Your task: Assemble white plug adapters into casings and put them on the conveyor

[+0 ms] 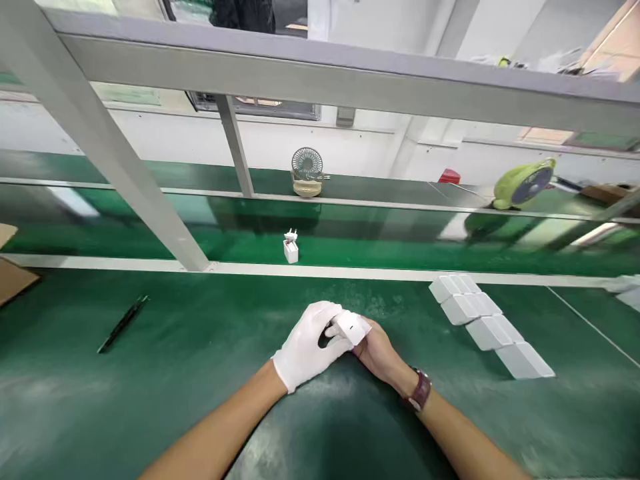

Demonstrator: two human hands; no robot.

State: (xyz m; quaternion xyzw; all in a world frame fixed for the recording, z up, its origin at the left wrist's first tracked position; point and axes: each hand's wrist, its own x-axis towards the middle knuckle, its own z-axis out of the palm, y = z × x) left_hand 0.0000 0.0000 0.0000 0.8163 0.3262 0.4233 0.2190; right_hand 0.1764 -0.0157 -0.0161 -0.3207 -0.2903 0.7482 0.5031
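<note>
My left hand (307,347), in a white glove, and my bare right hand (377,350) meet over the green table, both closed around one small white charger block (351,327). A watch sits on my right wrist. To the right, several more white charger blocks (487,325) lie in a slanting row on the table. Another white charger (291,248) with its prongs up stands alone on the green conveyor belt beyond the white rail.
Black tweezers (123,323) lie on the table at the left, and a cardboard edge (13,277) is at the far left. A grey frame post (115,153) slants across. Behind the belt stand a small grey fan (307,170) and a green fan (525,183).
</note>
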